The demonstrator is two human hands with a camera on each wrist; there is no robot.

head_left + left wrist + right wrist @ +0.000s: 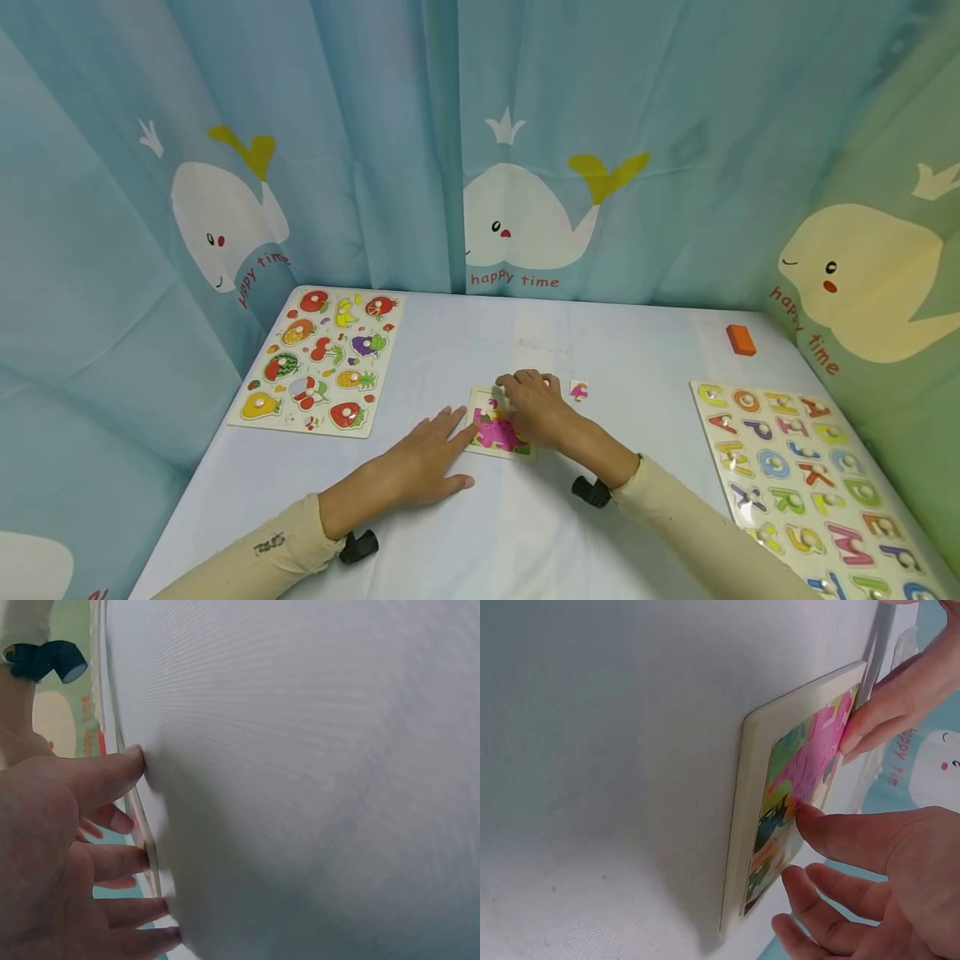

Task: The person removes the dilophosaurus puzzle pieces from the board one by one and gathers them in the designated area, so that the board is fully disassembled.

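A small jigsaw puzzle [498,435] with a pink dinosaur picture in a pale frame lies at the middle of the table. My left hand [427,460] rests at its left side with fingers spread, the forefinger touching the pink picture. Over the puzzle's upper right, my right hand [536,406] has its fingers bent. In the right wrist view, thumb and forefinger pinch a puzzle piece [771,859] at the picture's surface; the hand hides it in the head view. A loose pink and white puzzle piece [578,389] lies just right of that hand.
A fruit peg board [337,333] lies at the left and a letter peg board [810,475] at the right. An orange block [741,340] sits near the back right corner. A blue curtain [375,167] with whales hangs behind the white table [637,350].
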